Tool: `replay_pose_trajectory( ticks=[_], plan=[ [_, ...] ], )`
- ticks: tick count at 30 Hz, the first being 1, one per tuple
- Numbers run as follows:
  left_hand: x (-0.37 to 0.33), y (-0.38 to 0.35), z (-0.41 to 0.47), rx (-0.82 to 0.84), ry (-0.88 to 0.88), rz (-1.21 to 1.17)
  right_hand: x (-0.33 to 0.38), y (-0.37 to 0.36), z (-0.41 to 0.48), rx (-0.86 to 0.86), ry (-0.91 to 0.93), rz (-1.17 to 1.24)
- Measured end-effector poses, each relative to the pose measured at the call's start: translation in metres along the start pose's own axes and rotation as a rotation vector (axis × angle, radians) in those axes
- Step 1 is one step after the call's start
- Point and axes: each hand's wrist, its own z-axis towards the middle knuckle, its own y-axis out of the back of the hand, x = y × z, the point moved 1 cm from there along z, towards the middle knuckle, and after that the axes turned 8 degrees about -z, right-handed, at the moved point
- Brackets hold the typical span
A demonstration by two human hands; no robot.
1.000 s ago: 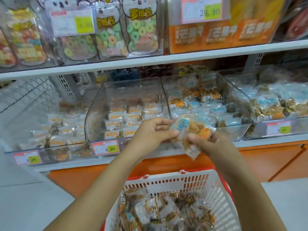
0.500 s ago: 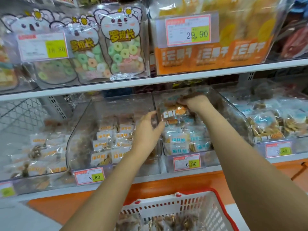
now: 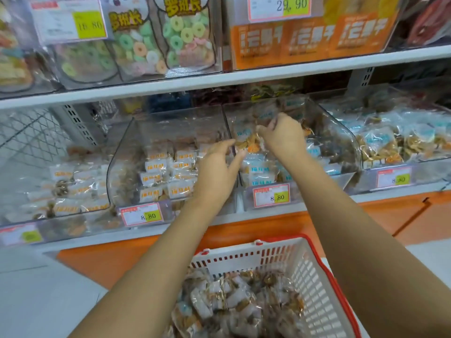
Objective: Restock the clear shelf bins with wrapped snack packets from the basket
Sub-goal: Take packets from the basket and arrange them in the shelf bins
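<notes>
Ahead, my right hand point(image 3: 280, 137) curls over packets point(image 3: 258, 172) in a bin point(image 3: 343, 152); its grip I cannot tell. My left hand point(image 3: 217, 169) spreads loose alongside, empty.

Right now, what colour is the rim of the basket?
The basket rim is red, with white sides; the head view shows it best.
</notes>
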Motion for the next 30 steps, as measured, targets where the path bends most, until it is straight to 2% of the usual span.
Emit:
replay_pose_trajectory(
  ticks=[2,5,7,10,11,13,15,18,23,26,28,30],
  plan=[
    [0.003,0.012,-0.034,-0.043,-0.074,-0.067,-0.007,0.012,-0.041,-0.031,0.107,0.054],
    [0.023,0.027,-0.087,-0.005,0.07,-0.179,-0.022,0.008,-0.098,0.092,0.277,0.028],
    [0.05,0.028,-0.122,0.091,0.206,-0.154,-0.039,-0.012,-0.127,0.319,0.323,-0.023],
    [0.103,0.022,-0.174,0.218,0.427,0.009,-0.07,-0.057,-0.159,0.742,0.244,-0.142],
    [0.119,0.02,-0.19,0.254,0.476,0.097,-0.085,-0.076,-0.17,0.844,0.199,-0.211],
    [0.14,0.023,-0.219,0.315,0.553,0.234,-0.12,-0.118,-0.192,0.933,0.096,-0.326],
    [0.156,0.028,-0.244,0.369,0.628,0.264,-0.15,-0.151,-0.217,0.959,-0.032,-0.33],
    [0.173,0.036,-0.267,0.392,0.696,0.318,-0.166,-0.182,-0.254,0.993,-0.215,-0.195],
    [0.18,0.04,-0.272,0.37,0.771,0.247,-0.156,-0.203,-0.288,0.842,-0.191,-0.254],
    [0.172,0.041,-0.265,0.259,0.793,0.174,-0.146,-0.188,-0.278,0.725,-0.199,-0.16],
    [0.16,0.037,-0.257,0.145,0.876,-0.016,-0.134,-0.169,-0.268,0.642,-0.114,-0.073],
    [0.143,0.025,-0.251,0.147,1.189,-0.445,-0.12,-0.144,-0.259,0.539,-0.026,0.058]
  ],
)
